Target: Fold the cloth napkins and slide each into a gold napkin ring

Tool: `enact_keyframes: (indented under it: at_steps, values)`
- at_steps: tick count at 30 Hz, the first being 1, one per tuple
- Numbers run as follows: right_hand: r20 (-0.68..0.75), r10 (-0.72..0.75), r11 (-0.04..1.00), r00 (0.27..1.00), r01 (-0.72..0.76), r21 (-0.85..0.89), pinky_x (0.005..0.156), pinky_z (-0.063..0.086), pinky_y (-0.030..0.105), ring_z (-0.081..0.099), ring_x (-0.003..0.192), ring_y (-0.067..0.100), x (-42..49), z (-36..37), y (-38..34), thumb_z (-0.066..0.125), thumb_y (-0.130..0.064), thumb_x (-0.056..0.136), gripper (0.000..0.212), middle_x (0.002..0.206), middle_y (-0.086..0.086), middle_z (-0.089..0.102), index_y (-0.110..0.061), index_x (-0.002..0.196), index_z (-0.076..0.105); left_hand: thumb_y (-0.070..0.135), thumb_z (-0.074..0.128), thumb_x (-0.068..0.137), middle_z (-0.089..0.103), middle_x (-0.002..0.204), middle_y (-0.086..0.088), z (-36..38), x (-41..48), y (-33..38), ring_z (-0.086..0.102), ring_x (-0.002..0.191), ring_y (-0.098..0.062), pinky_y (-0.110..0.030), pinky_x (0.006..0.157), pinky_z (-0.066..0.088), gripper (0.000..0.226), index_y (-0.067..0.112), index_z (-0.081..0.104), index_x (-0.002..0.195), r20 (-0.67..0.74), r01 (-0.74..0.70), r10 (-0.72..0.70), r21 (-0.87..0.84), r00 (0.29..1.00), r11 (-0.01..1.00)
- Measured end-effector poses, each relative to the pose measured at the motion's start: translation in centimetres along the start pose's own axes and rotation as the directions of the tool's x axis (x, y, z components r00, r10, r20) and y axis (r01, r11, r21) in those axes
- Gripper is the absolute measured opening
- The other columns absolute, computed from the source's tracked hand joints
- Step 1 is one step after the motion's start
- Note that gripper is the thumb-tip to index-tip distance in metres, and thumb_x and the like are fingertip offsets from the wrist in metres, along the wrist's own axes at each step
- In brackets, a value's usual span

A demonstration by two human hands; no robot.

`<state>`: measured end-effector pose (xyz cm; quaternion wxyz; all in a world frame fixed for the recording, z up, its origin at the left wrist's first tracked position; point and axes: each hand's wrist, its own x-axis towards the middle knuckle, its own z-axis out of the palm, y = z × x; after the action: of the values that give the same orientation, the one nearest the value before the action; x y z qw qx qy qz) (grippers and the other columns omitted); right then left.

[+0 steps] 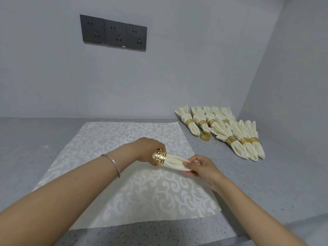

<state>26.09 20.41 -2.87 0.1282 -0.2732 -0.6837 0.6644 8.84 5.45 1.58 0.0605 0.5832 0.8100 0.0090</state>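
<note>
Both hands hold the folded napkin (176, 162) just over the patterned cloth (124, 135), the left hand (148, 149) with its grip curled round the gold ring (160, 157) at one tip, the right hand (202, 168) with its grip pinching the other end, so threading looks underway and next probably calls for sliding the ring toward mid-length.
</note>
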Motion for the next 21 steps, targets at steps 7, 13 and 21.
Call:
enact_keyframes:
  at_steps: [7, 13, 21]
  values:
    - [0.332, 0.151, 0.884, 0.931, 0.023, -0.466, 0.041, 0.043, 0.021, 0.058, 0.044, 0.014, -1.7, 0.7, 0.2, 0.074, -0.022, 0.082, 0.025, 0.071, 0.011, 0.072, -0.01, 0.078, 0.053, 0.027, 0.067, 0.086, 0.039, 0.147, 0.004, 1.6, 1.2, 0.9, 0.026, 0.139, -0.018, -0.031, 0.114, 0.012, 0.066, 0.036, 0.036, 0.144, -0.088, -0.203, 0.251, 0.366, 0.964, 0.908]
    - [0.099, -0.085, 0.698, 0.991, 0.13, -0.704, 0.062, 0.042, 0.026, 0.054, 0.067, 0.01, -0.3, 0.9, 0.1, 0.074, -0.062, 0.064, 0.051, 0.08, -0.005, 0.061, -0.019, 0.083, 0.054, 0.042, 0.076, 0.076, 0.018, 0.152, -0.01, 2.5, -1.2, -0.9, 0.028, 0.136, -0.028, -0.038, 0.107, 0.033, 0.105, 0.009, 0.008, 0.15, -0.296, 0.322, -0.428, -0.344, 0.854, 0.882]
    - [0.045, -0.294, 0.572, 0.955, 0.214, -0.792, 0.081, 0.044, 0.028, 0.055, 0.109, 0.017, 3.3, 7.3, -0.9, 0.064, -0.054, 0.082, 0.062, 0.125, -0.002, 0.053, -0.022, 0.13, 0.042, 0.023, 0.034, 0.102, 0.052, 0.129, -0.013, 3.8, -1.8, -1.4, 0.051, 0.114, -0.024, -0.025, 0.088, 0.04, 0.04, 0.001, 0.039, 0.135, 0.06, 0.452, -0.493, -0.507, 0.868, 0.734]
